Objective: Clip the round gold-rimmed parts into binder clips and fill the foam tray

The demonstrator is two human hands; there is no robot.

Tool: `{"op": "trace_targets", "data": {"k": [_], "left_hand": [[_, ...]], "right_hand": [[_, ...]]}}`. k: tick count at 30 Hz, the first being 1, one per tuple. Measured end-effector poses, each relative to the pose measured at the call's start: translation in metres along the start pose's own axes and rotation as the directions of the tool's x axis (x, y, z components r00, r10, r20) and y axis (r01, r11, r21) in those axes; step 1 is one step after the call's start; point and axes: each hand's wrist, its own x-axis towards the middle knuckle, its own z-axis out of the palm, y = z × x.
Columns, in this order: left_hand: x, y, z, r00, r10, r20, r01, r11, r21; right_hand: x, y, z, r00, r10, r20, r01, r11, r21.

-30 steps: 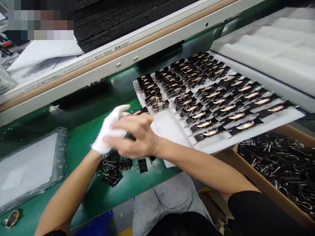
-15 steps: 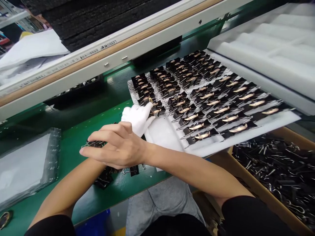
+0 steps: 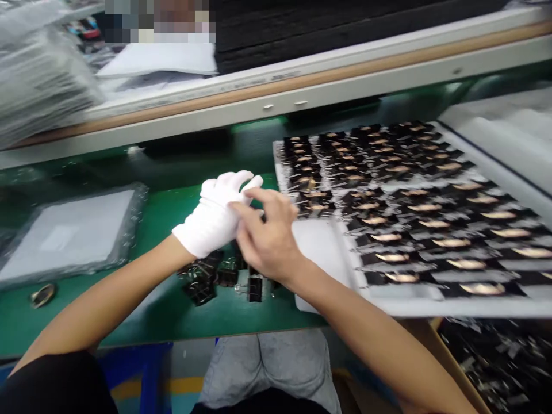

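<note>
My left hand (image 3: 219, 211), in a white glove, is over the green worktop with its fingers loosely bent and apart. My bare right hand (image 3: 272, 234) reaches in from the right against the glove. Its thumb and forefinger are apart at the gloved fingers; the other fingers are partly hidden, and a small dark bit shows beneath them. Below both hands lie several loose black binder clips (image 3: 202, 279). To the right, rows of black clips with light tan strips (image 3: 433, 224) stand on a white foam sheet (image 3: 397, 307).
At the left are a plastic-wrapped white pack (image 3: 81, 224) and a tape roll (image 3: 43, 295). A box of loose black clips (image 3: 495, 362) stands below the sheet at right. A shelf edge (image 3: 328, 86) crosses behind the worktop; white foam trays (image 3: 517, 115) are at far right.
The view has turned left. My right hand, earlier across my left wrist above the loose clips, now meets the gloved fingers from the right. My left hand has come away from the clip rows.
</note>
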Motion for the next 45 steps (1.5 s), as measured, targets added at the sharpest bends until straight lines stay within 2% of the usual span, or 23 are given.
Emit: {"op": "trace_targets", "data": {"k": [3,5,6,7,9,10,12,14,15,17,19,20,23,27,28,31,34,36,38,40,42,44,45], "left_hand": [[-0.038,-0.035,-0.034,0.997,-0.052,-0.06,0.061,0.984,0.166],[-0.086,-0.065,-0.043,0.966,-0.142,-0.216,0.194,0.951,0.242],[-0.116,-0.08,-0.043,0.925,-0.203,-0.321,0.291,0.922,0.257],[-0.148,-0.096,-0.041,0.862,-0.262,-0.433,0.399,0.879,0.262],[-0.216,-0.128,-0.036,0.706,-0.337,-0.623,0.582,0.777,0.239],[-0.248,-0.143,-0.034,0.629,-0.376,-0.68,0.661,0.72,0.213],[-0.304,-0.169,-0.037,0.504,-0.544,-0.671,0.823,0.538,0.182],[-0.344,-0.191,-0.046,0.415,-0.702,-0.578,0.907,0.367,0.205],[-0.357,-0.2,-0.053,0.372,-0.782,-0.501,0.928,0.304,0.215],[-0.372,-0.214,-0.065,0.301,-0.895,-0.329,0.946,0.237,0.221],[-0.376,-0.223,-0.074,0.281,-0.938,-0.204,0.949,0.239,0.206],[-0.375,-0.225,-0.077,0.301,-0.938,-0.17,0.943,0.266,0.201],[-0.369,-0.224,-0.078,0.405,-0.907,-0.117,0.904,0.379,0.196],[-0.362,-0.205,-0.071,0.507,-0.857,-0.089,0.854,0.485,0.188],[-0.359,-0.198,-0.069,0.547,-0.834,-0.071,0.83,0.529,0.179],[-0.34,-0.169,-0.065,0.711,-0.702,0.046,0.69,0.708,0.148],[-0.296,-0.137,-0.063,0.869,-0.473,0.146,0.455,0.88,0.139],[-0.25,-0.116,-0.063,0.961,-0.245,0.124,0.232,0.966,0.112],[-0.196,-0.093,-0.062,0.999,0.004,0.048,-0.008,0.997,0.083],[-0.141,-0.072,-0.057,0.985,0.175,-0.004,-0.175,0.983,0.062],[-0.09,-0.052,-0.05,0.963,0.267,-0.037,-0.264,0.962,0.068],[-0.049,-0.037,-0.042,0.95,0.311,-0.005,-0.31,0.947,0.081],[-0.034,-0.033,-0.039,0.946,0.323,0.026,-0.324,0.943,0.076]], "right_hand": [[-0.003,0.0,0.0,0.981,0.124,0.148,-0.117,0.991,-0.06],[-0.008,0.001,0.004,0.951,0.096,0.292,-0.069,0.992,-0.104],[-0.012,0.001,0.007,0.934,0.065,0.352,-0.023,0.992,-0.124],[-0.017,0.002,0.01,0.919,0.042,0.393,0.016,0.989,-0.145],[-0.028,0.004,0.016,0.894,-0.008,0.447,0.089,0.983,-0.159],[-0.033,0.005,0.019,0.884,-0.038,0.467,0.121,0.981,-0.149],[-0.04,0.008,0.023,0.865,-0.092,0.494,0.17,0.978,-0.117],[-0.043,0.01,0.024,0.865,-0.109,0.489,0.182,0.978,-0.103],[-0.043,0.011,0.025,0.871,-0.107,0.479,0.176,0.979,-0.101],[-0.042,0.012,0.025,0.887,-0.101,0.45,0.157,0.984,-0.089],[-0.039,0.012,0.025,0.902,-0.107,0.419,0.147,0.987,-0.063],[-0.037,0.011,0.025,0.906,-0.113,0.409,0.146,0.988,-0.051],[-0.033,0.009,0.024,0.904,-0.122,0.41,0.148,0.989,-0.031],[-0.026,0.005,0.023,0.899,-0.113,0.423,0.117,0.993,0.016],[-0.024,0.003,0.022,0.901,-0.108,0.419,0.101,0.994,0.038],[-0.018,-0.003,0.019,0.918,-0.084,0.387,0.019,0.985,0.169],[-0.011,-0.008,0.014,0.937,-0.006,0.348,-0.154,0.889,0.43],[-0.008,-0.009,0.013,0.902,0.108,0.417,-0.366,0.706,0.607],[-0.004,-0.009,0.012,0.806,0.197,0.558,-0.584,0.423,0.693],[0.0,-0.008,0.014,0.693,0.217,0.688,-0.718,0.125,0.684],[0.004,-0.007,0.016,0.616,0.194,0.764,-0.758,-0.118,0.641],[0.008,-0.004,0.018,0.584,0.181,0.791,-0.738,-0.286,0.611],[0.01,-0.002,0.019,0.58,0.193,0.791,-0.717,-0.339,0.609]]}}
